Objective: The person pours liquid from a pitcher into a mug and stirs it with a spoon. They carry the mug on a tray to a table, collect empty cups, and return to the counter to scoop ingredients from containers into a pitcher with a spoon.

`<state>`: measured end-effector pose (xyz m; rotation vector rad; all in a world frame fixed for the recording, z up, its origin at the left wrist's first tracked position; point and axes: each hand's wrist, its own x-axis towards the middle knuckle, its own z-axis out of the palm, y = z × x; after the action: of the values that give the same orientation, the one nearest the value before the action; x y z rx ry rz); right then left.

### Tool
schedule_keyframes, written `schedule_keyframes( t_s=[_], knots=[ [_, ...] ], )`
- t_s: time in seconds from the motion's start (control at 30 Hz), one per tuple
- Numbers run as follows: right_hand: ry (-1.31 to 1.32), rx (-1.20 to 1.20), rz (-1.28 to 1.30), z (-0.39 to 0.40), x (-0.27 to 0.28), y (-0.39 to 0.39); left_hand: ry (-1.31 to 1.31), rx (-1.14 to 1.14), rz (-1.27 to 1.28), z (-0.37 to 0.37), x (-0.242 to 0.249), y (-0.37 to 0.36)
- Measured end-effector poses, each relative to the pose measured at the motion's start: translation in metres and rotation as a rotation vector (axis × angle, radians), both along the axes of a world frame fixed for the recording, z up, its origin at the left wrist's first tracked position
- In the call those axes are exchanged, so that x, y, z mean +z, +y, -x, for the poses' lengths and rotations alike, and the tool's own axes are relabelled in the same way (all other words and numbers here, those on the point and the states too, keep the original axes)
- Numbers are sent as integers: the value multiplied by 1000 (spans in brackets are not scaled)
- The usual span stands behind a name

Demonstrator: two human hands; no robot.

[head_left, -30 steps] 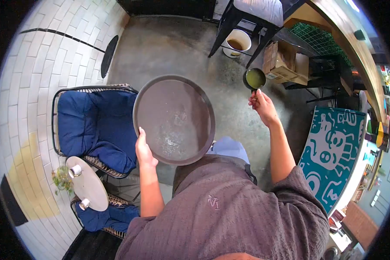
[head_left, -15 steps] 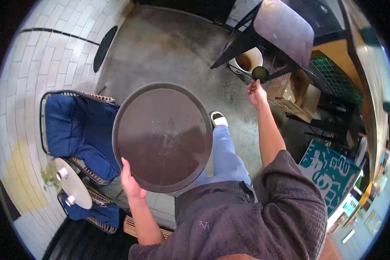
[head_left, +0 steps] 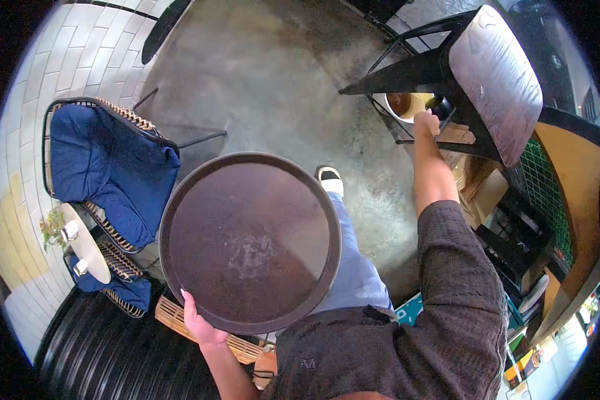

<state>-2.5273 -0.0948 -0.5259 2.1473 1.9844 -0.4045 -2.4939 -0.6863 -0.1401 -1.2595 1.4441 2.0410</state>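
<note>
A large round brown tray (head_left: 250,213) with pale scuffs at its middle is in my left hand (head_left: 200,323), which grips the near-left rim with the thumb on top. Nothing stands on the tray. My right hand (head_left: 427,124) reaches out to the far right, closed on a small dark cup (head_left: 439,105). That cup is tilted beside a white bucket (head_left: 416,107) with something brown inside. The hand is partly in front of the bucket, and the cup's contents are hidden.
A dark metal stool (head_left: 497,77) stands over the bucket, with a cardboard box (head_left: 483,195) close by. At left are a blue-cushioned chair (head_left: 113,157) and a small oval table (head_left: 90,250) with a plant. Concrete floor (head_left: 273,80) stretches ahead.
My right hand has moved the cup away from me, closer to the bucket under the stool. The view has shifted forward, and the tray is still in my left hand.
</note>
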Motion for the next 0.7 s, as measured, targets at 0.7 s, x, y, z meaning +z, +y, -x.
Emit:
schedule_keyframes(
  t_s=[0.7],
  knots=[
    [1349, -560, 760, -72, 16, -46, 56, 201, -157, -61, -36, -31]
  ],
)
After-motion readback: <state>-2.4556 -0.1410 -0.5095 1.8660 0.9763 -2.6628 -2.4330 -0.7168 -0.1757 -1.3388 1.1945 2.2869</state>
